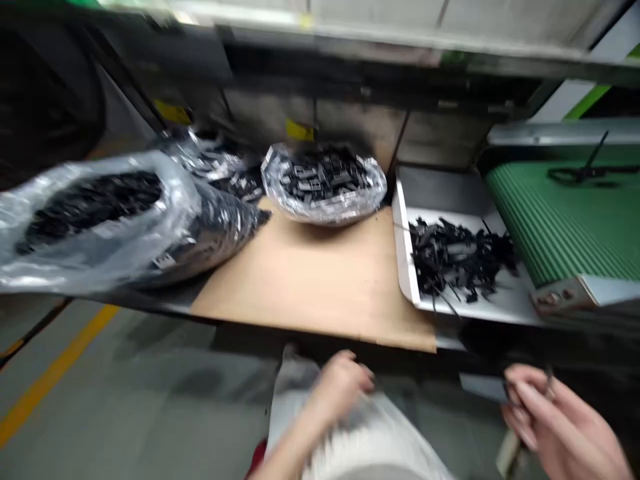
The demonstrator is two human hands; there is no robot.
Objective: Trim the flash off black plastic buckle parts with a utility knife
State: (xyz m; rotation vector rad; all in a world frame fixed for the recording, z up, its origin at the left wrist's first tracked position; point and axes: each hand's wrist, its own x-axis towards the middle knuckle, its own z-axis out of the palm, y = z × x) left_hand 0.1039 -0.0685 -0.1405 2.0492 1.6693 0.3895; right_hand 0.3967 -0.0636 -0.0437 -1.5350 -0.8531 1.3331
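My left hand [343, 380] hangs in front of the table's near edge, above my lap, fingers curled in and blurred; what they hold, if anything, is hidden. At the lower right, my right hand [555, 417] is closed, thumb against fingers, around a small dark thing too blurred to name. A pale stick-like piece [509, 453] shows just below it; whether the hand touches it I cannot tell. Nearest to the right hand on the table, a white tray [407, 267] contains a heap of black plastic parts [457, 257].
Brown cardboard [315, 280] covers the table's middle. Behind it sits a clear bag [325, 212] of black parts; a larger open bag [175, 200] lies left. Right of the tray runs a green ribbed conveyor belt [575, 220] carrying a thin black part [580, 175]. A shelf edge crosses above.
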